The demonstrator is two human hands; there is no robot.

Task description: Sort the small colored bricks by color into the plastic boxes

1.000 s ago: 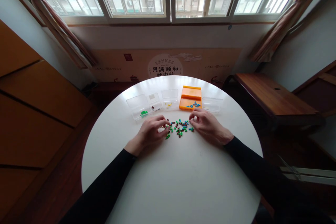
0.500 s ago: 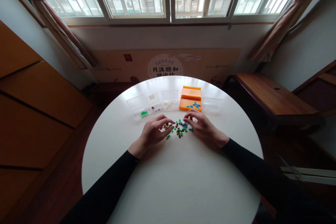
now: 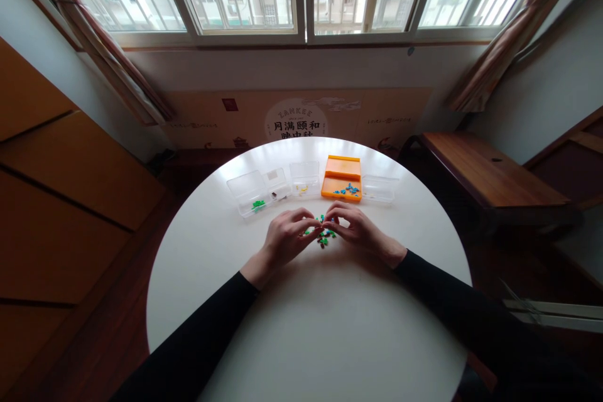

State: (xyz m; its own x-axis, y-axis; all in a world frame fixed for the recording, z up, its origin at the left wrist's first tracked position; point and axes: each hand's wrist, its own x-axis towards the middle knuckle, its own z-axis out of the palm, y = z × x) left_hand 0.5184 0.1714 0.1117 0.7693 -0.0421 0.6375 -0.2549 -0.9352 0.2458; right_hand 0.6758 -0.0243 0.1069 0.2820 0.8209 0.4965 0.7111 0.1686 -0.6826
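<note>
My left hand (image 3: 291, 234) and my right hand (image 3: 357, 230) meet over a pile of tiny green, brown and blue bricks (image 3: 324, 240) on the white round table (image 3: 301, 320). Thumb and fingers of each hand are pinched together, the fingertips almost touching. Whatever sits between them is too small to make out. Both hands cover much of the pile. Behind my right hand lies an open orange box (image 3: 342, 166) with small blue pieces (image 3: 349, 190) in its near half.
A clear box (image 3: 242, 183) at the left holds green pieces (image 3: 258, 204). Beside it are a clear box with a few dark pieces (image 3: 274, 194) and another with yellow pieces (image 3: 302, 188). Right of the orange box stands one more clear box (image 3: 379, 188).
Both hands have moved inward, and their fingertips have come together over the pile. The fingers have closed into pinches. The boxes have stayed in place.
</note>
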